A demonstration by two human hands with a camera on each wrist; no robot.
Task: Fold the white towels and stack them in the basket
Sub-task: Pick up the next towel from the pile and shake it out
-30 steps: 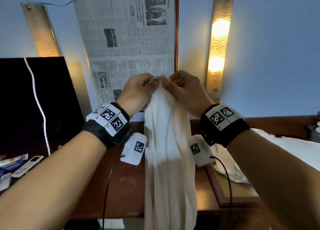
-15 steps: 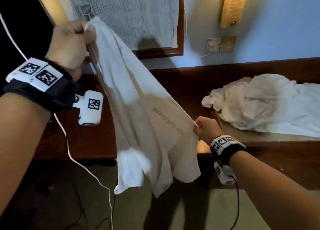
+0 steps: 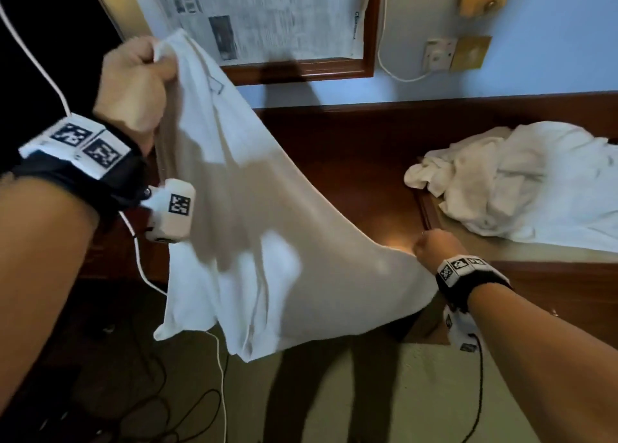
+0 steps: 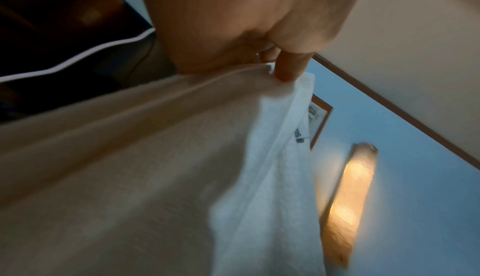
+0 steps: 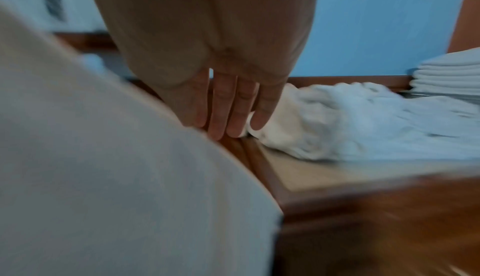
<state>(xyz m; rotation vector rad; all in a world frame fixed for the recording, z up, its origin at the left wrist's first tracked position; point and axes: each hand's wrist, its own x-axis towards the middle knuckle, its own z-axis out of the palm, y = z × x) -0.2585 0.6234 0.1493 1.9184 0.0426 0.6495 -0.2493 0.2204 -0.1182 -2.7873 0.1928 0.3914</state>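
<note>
Towel [image 3: 267, 228] stretched slantwise: left hand [image 3: 133, 85] clutches high corner, right hand [image 3: 431, 247] pinches low corner nearer towel heap [image 3: 521, 182].

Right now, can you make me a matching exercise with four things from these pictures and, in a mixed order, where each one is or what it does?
Column one:
1. left hand
2. right hand
3. crumpled towels
4. wall lamp

Column two:
a. lies in a heap on the wooden counter
b. grips the raised top corner of the white towel
c. glows on the blue wall
d. grips the low edge of the white towel

Pairs: 1-b, 2-d, 3-a, 4-c
</note>
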